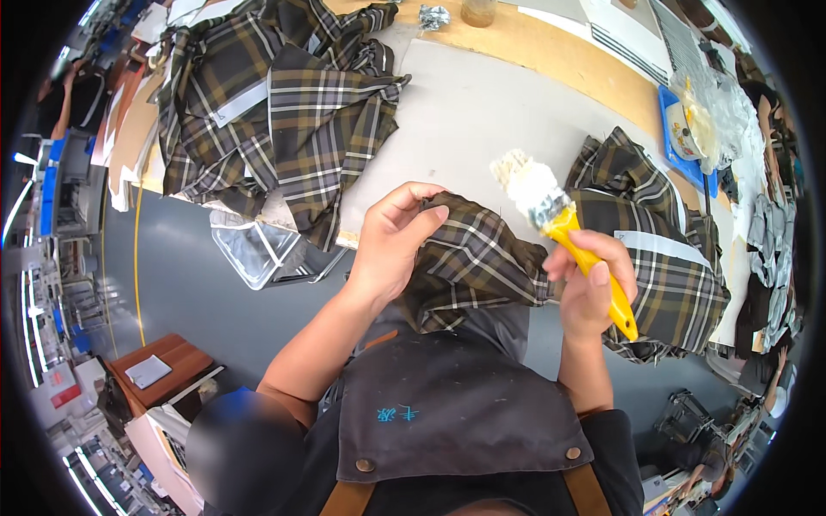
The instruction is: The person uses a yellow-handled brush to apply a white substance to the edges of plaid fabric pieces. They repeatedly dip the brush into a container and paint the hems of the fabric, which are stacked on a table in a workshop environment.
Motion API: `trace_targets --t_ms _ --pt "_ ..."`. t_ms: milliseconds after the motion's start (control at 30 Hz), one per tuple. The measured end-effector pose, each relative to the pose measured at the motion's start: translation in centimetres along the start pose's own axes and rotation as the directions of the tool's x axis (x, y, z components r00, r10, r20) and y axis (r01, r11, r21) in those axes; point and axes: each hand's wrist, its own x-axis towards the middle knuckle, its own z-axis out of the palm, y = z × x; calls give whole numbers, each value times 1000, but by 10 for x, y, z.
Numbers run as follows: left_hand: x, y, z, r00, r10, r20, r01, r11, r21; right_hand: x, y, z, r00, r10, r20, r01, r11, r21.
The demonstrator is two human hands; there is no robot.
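Observation:
My left hand [387,245] pinches the upper edge of a dark plaid cloth piece [473,245] between thumb and fingers. The piece hangs over the near edge of the table, in front of my apron. My right hand [598,284] is closed around the yellow handle of a paintbrush [564,224]. Its bristles point up and to the left over the table, clotted with something whitish. The right fingers are close to the cloth's right side; I cannot tell whether they touch it.
A heap of plaid cloth pieces [327,112] lies at the table's left, another plaid stack [662,249] at its right. Both carry pale strips. A blue tray [680,146] with a bowl stands at the far right. A crumpled foil lump [434,16] and a jar [478,11] sit at the back.

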Motion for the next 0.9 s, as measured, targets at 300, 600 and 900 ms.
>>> trace_targets --t_ms 300,600,900 --pt "3 -7 2 1000 -24 21 25 998 -58 10 -4 5 982 -72 172 117 956 -268" --pt "3 -6 8 999 34 12 -34 997 71 20 -6 2 960 -181 214 247 909 -336" --pt "4 -9 10 998 64 25 -67 992 108 25 -15 4 952 -100 289 175 953 -249"
